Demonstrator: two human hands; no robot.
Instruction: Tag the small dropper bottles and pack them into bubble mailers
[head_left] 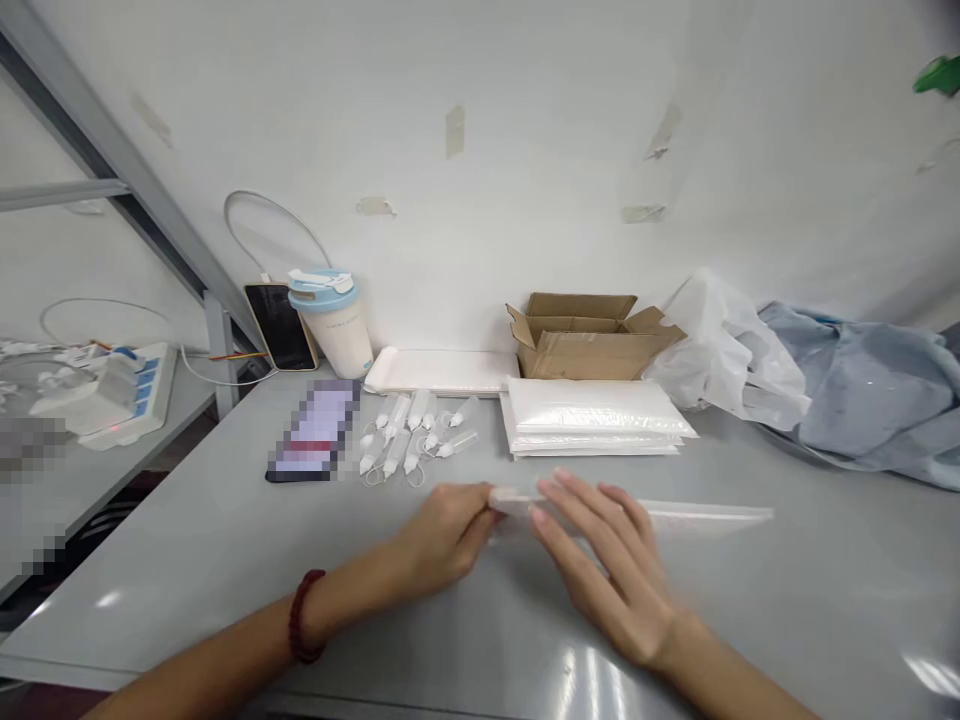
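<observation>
A white padded envelope (712, 514), seen nearly edge-on, is held slightly above the grey table. My left hand (450, 530) is closed around its left end, thumb and fingers pinching the edge. Against the envelope's middle lies my right hand (607, 560), its fingers stretched out and slightly blurred. Behind my hands rests a stack of white padded envelopes (592, 415). To their left lie several small clear squeeze bottles (409, 435) with white caps, loosely grouped.
An open cardboard box (592, 350) and a white plastic bag (727, 350) stand at the back, with blue-grey cloth (870, 390) to the right. More white envelopes (450, 371) lie by the wall. At left are a cup (337, 325), two phones (285, 328) and a power strip (135, 395).
</observation>
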